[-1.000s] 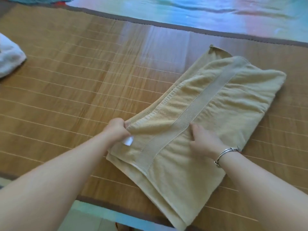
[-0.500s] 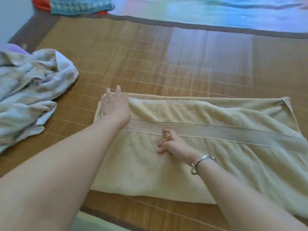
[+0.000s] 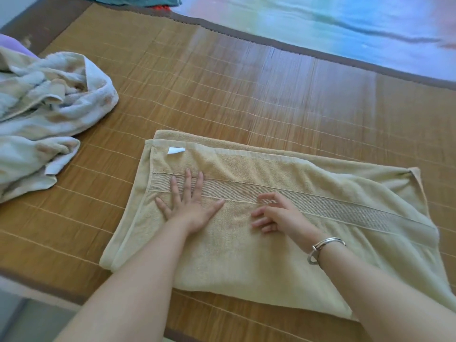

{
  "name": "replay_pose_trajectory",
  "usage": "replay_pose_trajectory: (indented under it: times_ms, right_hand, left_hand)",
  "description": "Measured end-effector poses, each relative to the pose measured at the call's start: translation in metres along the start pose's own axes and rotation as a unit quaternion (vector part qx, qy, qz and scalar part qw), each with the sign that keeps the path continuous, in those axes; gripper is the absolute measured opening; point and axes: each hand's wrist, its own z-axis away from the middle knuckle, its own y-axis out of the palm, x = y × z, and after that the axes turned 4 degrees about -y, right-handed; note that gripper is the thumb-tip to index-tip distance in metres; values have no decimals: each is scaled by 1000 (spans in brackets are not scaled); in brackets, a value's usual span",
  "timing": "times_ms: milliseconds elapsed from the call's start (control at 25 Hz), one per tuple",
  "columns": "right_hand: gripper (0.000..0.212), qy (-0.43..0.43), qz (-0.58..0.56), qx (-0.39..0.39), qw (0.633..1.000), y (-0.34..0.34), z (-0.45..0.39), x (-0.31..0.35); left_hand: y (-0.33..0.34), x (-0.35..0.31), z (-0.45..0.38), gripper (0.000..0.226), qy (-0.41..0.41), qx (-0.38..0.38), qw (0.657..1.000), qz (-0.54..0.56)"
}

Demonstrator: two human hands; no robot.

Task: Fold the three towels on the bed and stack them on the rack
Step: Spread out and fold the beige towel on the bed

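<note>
A beige towel (image 3: 333, 218) lies folded in a long rectangle on the bamboo mat (image 3: 222, 90), with a white tag at its far left corner. My left hand (image 3: 190, 206) rests flat on the towel's left part, fingers spread. Just to the right, my right hand (image 3: 276, 214) hovers at or lightly touches the towel's woven band with fingers loosely curled, holding nothing. A crumpled white and beige towel (image 3: 44, 114) lies in a heap at the left. A teal patterned cloth (image 3: 138, 0) shows at the top edge. No rack is in view.
The mat's dark border (image 3: 320, 45) runs along the far side, with a pale blue sheet (image 3: 345, 18) beyond it. The bed's near edge (image 3: 37, 290) is at the lower left, with floor below it. A purple item (image 3: 9, 43) peeks out at the far left.
My left hand slid from the towel's far left corner back toward me and now lies flat. The right hand moved slightly right. The view shifted a little.
</note>
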Motion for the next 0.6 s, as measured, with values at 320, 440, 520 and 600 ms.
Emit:
replay_pose_trajectory:
  times_ms: [320,440,520,600]
  right_hand:
    - [25,-12,-26,-106,994,-88,19,-19]
    - [24,-27,-31,-176,984,-141,32,-36]
    - [23,-46,-43,-239,969,-180,47,-50]
    - [22,-76,4,-299,951,-218,67,-64]
  left_hand:
    - [-2,-15,5,89,-57,5,998,-4]
    - [17,-45,19,78,-77,-74,993,57]
    - [36,-89,29,73,-66,-122,988,68]
    - [57,-149,37,73,-13,-114,992,47]
